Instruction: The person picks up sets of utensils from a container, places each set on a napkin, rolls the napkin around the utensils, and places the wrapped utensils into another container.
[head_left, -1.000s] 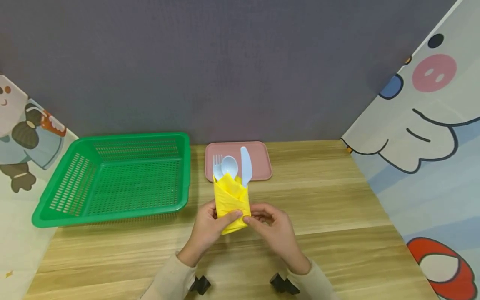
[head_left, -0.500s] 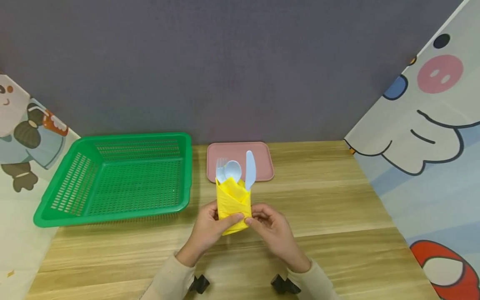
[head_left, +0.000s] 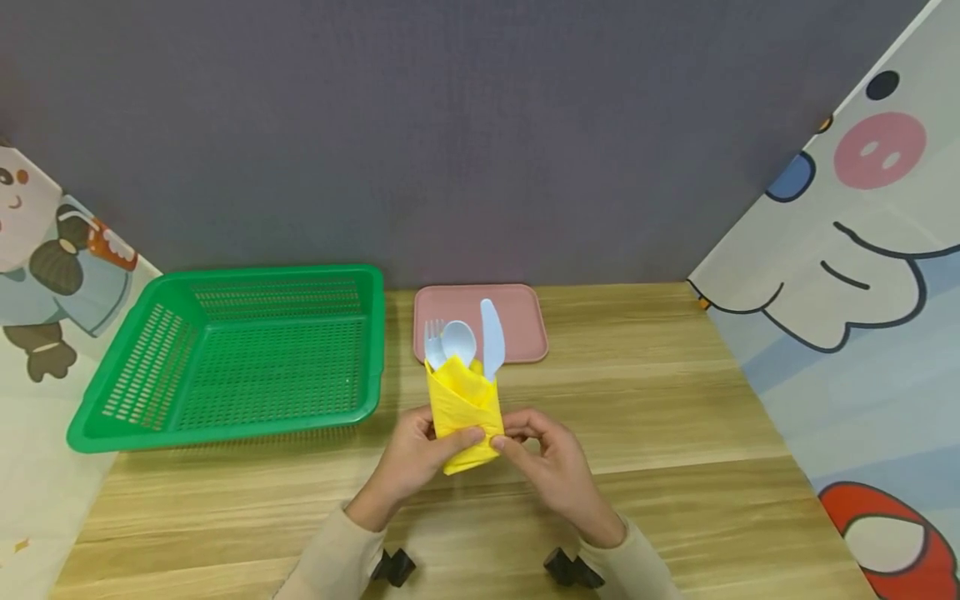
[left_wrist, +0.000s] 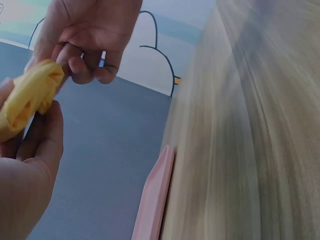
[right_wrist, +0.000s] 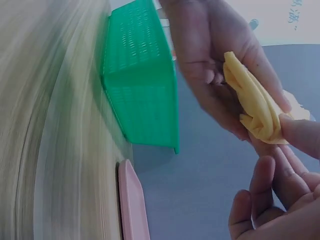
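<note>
A folded yellow napkin [head_left: 459, 404] forms a pocket, held above the table between both hands. Out of its top stick a pale fork [head_left: 433, 343], a spoon [head_left: 459, 342] and a knife [head_left: 491, 340], the knife standing apart on the right. The left hand [head_left: 411, 461] grips the napkin from the left, thumb across its front. At the lower right edge, the right hand [head_left: 551, 467] pinches it between thumb and fingers. From the right wrist view, the napkin's folded bottom end [right_wrist: 255, 107] shows between the hands; the cutlery is mostly hidden there.
A green plastic basket [head_left: 372, 350] stands on the left of the wooden table [head_left: 660, 392]. Beyond the hands, a pink tray [head_left: 521, 321] lies by the grey back panel [head_left: 480, 150]. Cartoon-printed panels [head_left: 847, 242] flank both sides.
Since half a second ago the top of the napkin bundle has tipped slightly left, carrying the cutlery with it. Both hands keep their hold in nearly the same place.
</note>
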